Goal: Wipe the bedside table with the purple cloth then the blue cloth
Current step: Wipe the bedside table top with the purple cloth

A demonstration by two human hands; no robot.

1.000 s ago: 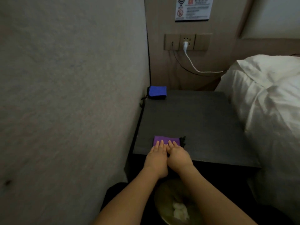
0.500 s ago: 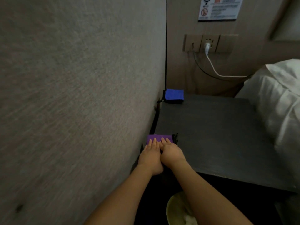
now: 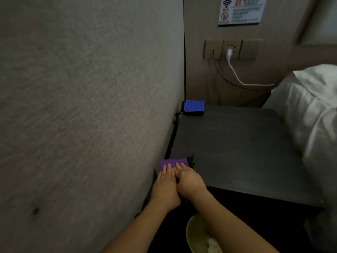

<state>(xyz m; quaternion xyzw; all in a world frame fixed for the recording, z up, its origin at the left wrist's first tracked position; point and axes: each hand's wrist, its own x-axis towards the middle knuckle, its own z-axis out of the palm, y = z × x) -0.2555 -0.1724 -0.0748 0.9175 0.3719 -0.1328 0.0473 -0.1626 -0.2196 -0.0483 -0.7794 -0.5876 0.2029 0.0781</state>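
Wall (image 3: 82, 106): the table's left edge is bounded by it; knuckles could be scraped if the stroke is carried further left.
Purple cloth (image 3: 172, 163): folded flat on the near-left corner of the bedside table (image 3: 237, 147), just beside the wall. It could be pushed into the gap beside the wall or off the front edge if pressure is lost.
Left hand (image 3: 166, 183): laid palm down, fingers straight and together, pressed on the cloth, not curled round it.
Right hand (image 3: 189, 179): set touching the left, fingers flat and close, likewise pressed on the cloth.
Blue cloth (image 3: 193, 106): folded at the far-left corner, untouched, well apart from the hands.
White cable (image 3: 242, 81): hung behind the table; it could be snagged by a far stroke.
Bin (image 3: 198, 234): seen below the front edge; a dropped cloth could be caught there.
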